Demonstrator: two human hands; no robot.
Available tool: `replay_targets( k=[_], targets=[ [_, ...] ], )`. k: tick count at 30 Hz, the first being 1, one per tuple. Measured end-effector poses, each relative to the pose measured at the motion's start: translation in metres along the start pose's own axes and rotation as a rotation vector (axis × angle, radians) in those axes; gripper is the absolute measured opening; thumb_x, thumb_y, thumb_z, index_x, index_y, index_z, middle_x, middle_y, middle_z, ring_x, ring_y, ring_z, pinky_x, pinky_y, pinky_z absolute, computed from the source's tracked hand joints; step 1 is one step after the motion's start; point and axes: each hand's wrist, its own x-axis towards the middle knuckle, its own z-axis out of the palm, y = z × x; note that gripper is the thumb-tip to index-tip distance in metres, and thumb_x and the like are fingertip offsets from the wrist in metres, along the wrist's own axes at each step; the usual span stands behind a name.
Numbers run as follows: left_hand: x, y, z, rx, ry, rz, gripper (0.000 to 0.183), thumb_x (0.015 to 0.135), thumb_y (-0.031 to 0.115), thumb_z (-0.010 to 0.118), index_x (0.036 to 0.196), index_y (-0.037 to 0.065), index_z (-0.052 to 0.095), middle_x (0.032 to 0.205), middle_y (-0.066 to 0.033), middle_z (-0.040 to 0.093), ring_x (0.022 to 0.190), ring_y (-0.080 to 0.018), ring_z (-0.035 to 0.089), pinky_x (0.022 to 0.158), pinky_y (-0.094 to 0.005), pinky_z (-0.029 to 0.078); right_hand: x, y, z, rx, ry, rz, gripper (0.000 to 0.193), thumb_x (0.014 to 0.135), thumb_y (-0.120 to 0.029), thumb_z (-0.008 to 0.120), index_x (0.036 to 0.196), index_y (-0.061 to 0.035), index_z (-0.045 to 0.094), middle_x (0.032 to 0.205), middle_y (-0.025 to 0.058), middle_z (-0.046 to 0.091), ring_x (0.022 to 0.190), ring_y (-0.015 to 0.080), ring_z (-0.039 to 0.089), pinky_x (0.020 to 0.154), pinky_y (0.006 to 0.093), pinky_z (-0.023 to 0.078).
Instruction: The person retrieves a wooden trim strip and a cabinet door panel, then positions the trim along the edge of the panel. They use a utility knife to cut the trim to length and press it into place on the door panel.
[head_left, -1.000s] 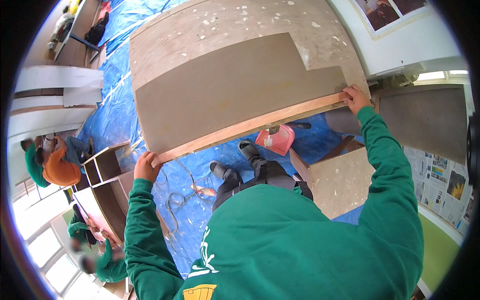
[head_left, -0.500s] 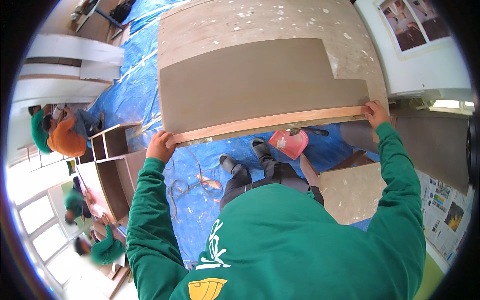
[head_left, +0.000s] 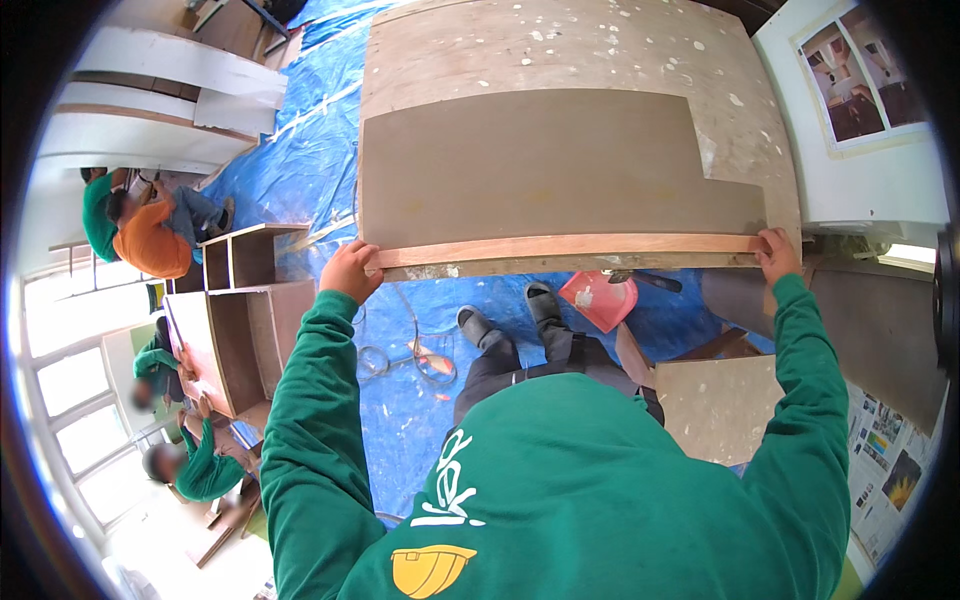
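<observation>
A long, narrow strip of pale reddish wood [head_left: 570, 246] lies along the near edge of a paint-spotted plywood worktop [head_left: 590, 50]. At its left end my left hand [head_left: 350, 272] is closed, fingers over the top. My right hand [head_left: 779, 255] grips the opposite end between thumb and fingers. Just beyond the strip a large grey-brown panel [head_left: 530, 165] lies flat, with a stepped cut-out at its far right corner. The strip runs along the panel's near edge; whether the two are joined I cannot tell.
Blue sheeting [head_left: 400, 440] covers the floor, with a cable and a pink dustpan [head_left: 603, 300] on it. A speckled board [head_left: 715, 405] stands low at right. Open wooden cabinets [head_left: 245, 340] and several people, one in orange [head_left: 155, 240], are to the left.
The whole view has shifted, so worktop, panel and strip appear farther right and more level. Both hands stay at the strip's two ends.
</observation>
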Motion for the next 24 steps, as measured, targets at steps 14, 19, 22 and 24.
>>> replay_targets(
  k=[14, 19, 22, 24],
  targets=[
    [-0.004, 0.002, -0.003, -0.070, -0.001, 0.034, 0.045, 0.076, 0.014, 0.073, 0.119, 0.004, 0.065, 0.119, -0.0132, 0.064, 0.109, -0.0348, 0.061, 0.098, -0.0414, 0.051, 0.001, 0.008, 0.000, -0.041, -0.027, -0.046, 0.039, 0.081, 0.004, 0.066, 0.118, -0.0025, 0.057, 0.114, 0.0157, 0.056, 0.106, 0.0383, 0.059, 0.090, 0.0416, 0.050],
    [-0.012, -0.015, -0.001, -0.284, 0.076, -0.143, 0.049, 0.079, 0.009, 0.071, 0.127, 0.005, 0.063, 0.123, -0.0155, 0.063, 0.118, -0.0364, 0.059, 0.101, -0.0410, 0.049, 0.001, 0.011, 0.000, -0.049, -0.020, -0.007, 0.043, 0.079, 0.004, 0.067, 0.120, -0.0038, 0.058, 0.117, 0.0173, 0.056, 0.107, 0.0413, 0.058, 0.093, 0.0430, 0.049],
    [-0.022, -0.028, 0.005, -0.165, 0.132, -0.098, 0.043, 0.081, 0.007, 0.072, 0.124, 0.004, 0.066, 0.118, -0.0152, 0.067, 0.104, -0.0333, 0.067, 0.093, -0.0395, 0.054, 0.002, 0.011, 0.000, -0.051, -0.021, -0.037, 0.042, 0.080, 0.005, 0.067, 0.120, -0.0041, 0.058, 0.116, 0.0177, 0.056, 0.107, 0.0416, 0.058, 0.093, 0.0431, 0.049],
    [-0.024, -0.030, 0.011, -0.189, 0.136, -0.111, 0.039, 0.084, 0.008, 0.071, 0.122, 0.004, 0.068, 0.118, -0.0153, 0.069, 0.104, -0.0327, 0.067, 0.092, -0.0386, 0.054, 0.002, 0.012, 0.000, -0.053, -0.034, -0.026, 0.042, 0.079, 0.005, 0.067, 0.119, -0.0040, 0.058, 0.117, 0.0178, 0.057, 0.108, 0.0415, 0.058, 0.093, 0.0433, 0.049]
  ],
)
